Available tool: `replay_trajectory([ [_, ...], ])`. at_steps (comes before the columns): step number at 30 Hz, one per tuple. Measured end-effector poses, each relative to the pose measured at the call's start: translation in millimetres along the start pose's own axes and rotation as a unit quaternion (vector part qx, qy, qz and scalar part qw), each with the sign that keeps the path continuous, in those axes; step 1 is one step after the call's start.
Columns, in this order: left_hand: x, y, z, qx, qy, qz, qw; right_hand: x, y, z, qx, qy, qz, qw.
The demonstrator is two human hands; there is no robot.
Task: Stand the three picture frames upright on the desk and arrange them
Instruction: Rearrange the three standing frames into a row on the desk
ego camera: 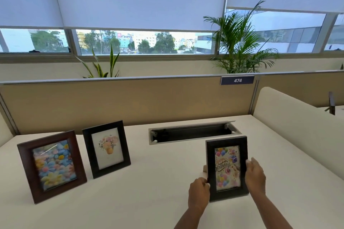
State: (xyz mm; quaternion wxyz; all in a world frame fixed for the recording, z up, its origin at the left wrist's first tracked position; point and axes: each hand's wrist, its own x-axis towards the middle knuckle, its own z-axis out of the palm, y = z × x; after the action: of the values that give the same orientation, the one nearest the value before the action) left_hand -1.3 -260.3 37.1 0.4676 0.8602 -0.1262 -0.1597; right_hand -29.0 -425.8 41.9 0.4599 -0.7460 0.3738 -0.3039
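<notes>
Three picture frames stand upright on the white desk (pixel 158 182). At the left is a brown frame (pixel 51 166) with a picture of coloured pebbles. Beside it stands a black frame (pixel 106 148) with a flower picture. On the right, a black frame (pixel 227 168) shows a "Happy Birthday" card with balloons. My left hand (pixel 198 192) grips its lower left edge. On the frame's right edge rests my right hand (pixel 256 176), with fingers on the rim.
An open cable tray (pixel 193 133) is sunk into the desk behind the birthday frame. A beige partition (pixel 130 102) with a "474" label runs along the back. A cream side panel (pixel 297 132) bounds the right. Plants stand behind the partition.
</notes>
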Motion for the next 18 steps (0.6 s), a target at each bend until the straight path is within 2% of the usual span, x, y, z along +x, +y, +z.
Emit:
replay_trajectory([
  [4,-0.9,-5.8,7.2,0.004,0.004,-0.006,1.000,-12.5,38.0,0.9,-0.018,-0.063,0.017,0.998],
  [7,-0.8,-7.8,11.3,0.005,0.017,-0.004,1.000,-16.5,51.2,0.3,-0.004,-0.078,0.027,0.997],
  [13,3.7,-13.3,7.5,-0.008,0.041,-0.008,0.999,-13.1,50.5,3.9,0.057,-0.095,0.045,0.993],
  [18,15.1,-19.6,-19.7,-0.001,0.102,0.003,0.995,-11.2,30.3,33.9,0.089,-0.131,0.030,0.987],
])
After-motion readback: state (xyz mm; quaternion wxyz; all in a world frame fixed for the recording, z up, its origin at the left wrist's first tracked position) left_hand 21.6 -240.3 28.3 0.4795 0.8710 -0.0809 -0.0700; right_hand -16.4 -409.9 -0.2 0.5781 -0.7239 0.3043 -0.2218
